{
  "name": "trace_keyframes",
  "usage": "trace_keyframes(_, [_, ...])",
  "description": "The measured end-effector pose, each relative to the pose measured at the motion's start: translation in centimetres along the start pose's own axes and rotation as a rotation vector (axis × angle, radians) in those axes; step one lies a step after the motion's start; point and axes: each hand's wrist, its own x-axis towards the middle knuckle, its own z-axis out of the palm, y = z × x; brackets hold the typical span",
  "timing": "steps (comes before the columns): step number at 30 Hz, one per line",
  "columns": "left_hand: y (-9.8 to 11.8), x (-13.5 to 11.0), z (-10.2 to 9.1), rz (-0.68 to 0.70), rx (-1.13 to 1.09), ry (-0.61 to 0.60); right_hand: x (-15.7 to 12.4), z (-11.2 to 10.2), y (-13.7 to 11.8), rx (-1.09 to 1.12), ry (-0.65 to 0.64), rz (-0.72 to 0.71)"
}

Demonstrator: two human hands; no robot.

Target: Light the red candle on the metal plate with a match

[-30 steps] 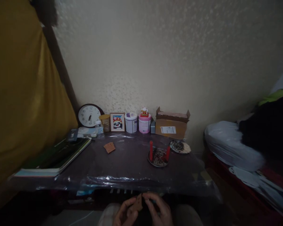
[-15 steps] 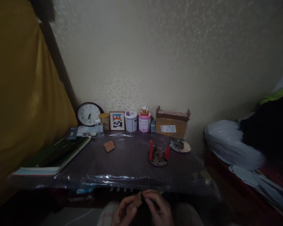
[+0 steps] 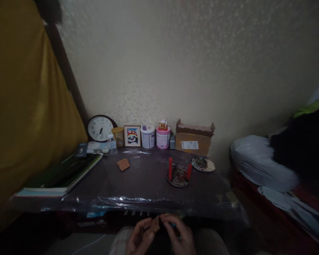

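Note:
In front of my lap, my left hand [image 3: 140, 238] pinches a small brown cardboard-like piece [image 3: 155, 224] between thumb and fingers. My right hand [image 3: 178, 235] is closed at the piece's dark right edge, its thumb and fingertips pressed together. Whatever lies between those fingertips is too small and dim to make out; a bit of turquoise shows behind the fingers. A similar brown piece [image 3: 123, 164] with small dark marks lies on the table, left of the middle. Two red candles [image 3: 170, 169] stand on a round metal plate [image 3: 177, 185] with dark and reddish bits on it.
Behind that plate, another plate [image 3: 202, 170] bears many matchsticks [image 3: 207, 164]. Along the wall stand a clock [image 3: 101, 128], a framed panda picture [image 3: 132, 136], two tins [image 3: 148, 137] and a cardboard box [image 3: 193, 140]. Books [image 3: 61, 177] lie left on the plastic-covered table [image 3: 138, 184].
Both hands stay nearly in place. The brown piece has tilted slightly, showing more of its face, and a little more turquoise shows behind my right fingers.

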Motion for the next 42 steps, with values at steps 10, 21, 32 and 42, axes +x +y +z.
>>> trace_keyframes(10, [-0.8, 0.6, -0.4, -0.038, -0.080, -0.078, -0.1, 0.1, 0.1, 0.019, 0.032, 0.005])
trace_keyframes(21, [2.1, -0.3, 0.6, -0.080, -0.109, -0.180, 0.4, -0.3, -1.1, -0.088, 0.100, -0.049])
trace_keyframes(32, [2.7, -0.7, 1.3, -0.065, -0.119, -0.155, 0.3, -0.2, -1.1, -0.129, 0.099, -0.130])
trace_keyframes(42, [2.1, -0.5, 1.1, -0.072, -0.129, -0.154, 0.1, -0.2, -0.9, -0.106, 0.073, -0.110])
